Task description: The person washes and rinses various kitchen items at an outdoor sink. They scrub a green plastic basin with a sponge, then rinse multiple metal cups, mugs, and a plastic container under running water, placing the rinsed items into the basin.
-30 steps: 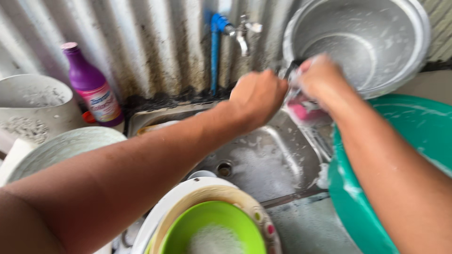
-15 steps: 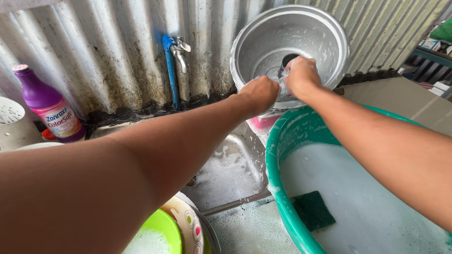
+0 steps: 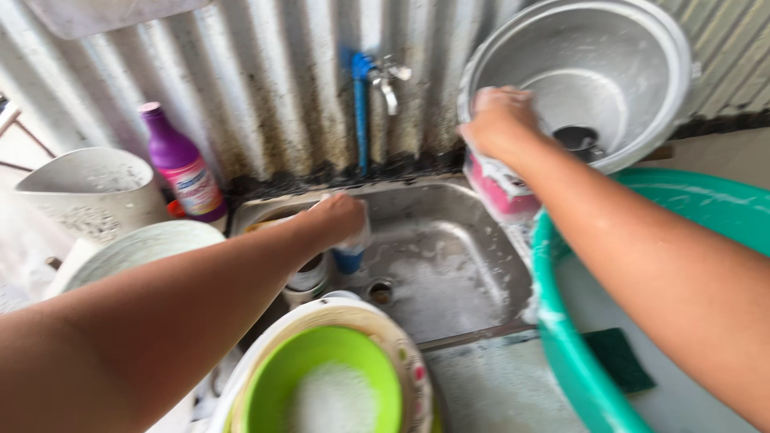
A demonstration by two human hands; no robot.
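Corrugated metal sheeting backs a steel sink (image 3: 449, 265) across the upper frame, streaked dark along its base. Nearest, at bottom centre, a green bowl (image 3: 321, 385) with suds sits inside a patterned plate. At lower right, a teal basin (image 3: 561, 337) holds soapy water and a dark green scrub pad (image 3: 618, 359). Mid-frame, the left hand (image 3: 337, 220) reaches over the sink, fingers curled shut around a white-and-blue item that hangs just below it, above a cup in the sink's left part. Further up and right, the right hand (image 3: 497, 120) grips the left rim of a big metal pot (image 3: 585, 80), tilted on its side with its mouth facing us, a pink-and-white sponge (image 3: 501, 192) directly beneath the hand. So the pot lies up and right of the left hand, well apart; the right hand has it. Far back: a blue-piped tap (image 3: 385, 76) centre, a purple bottle (image 3: 183, 164) left.
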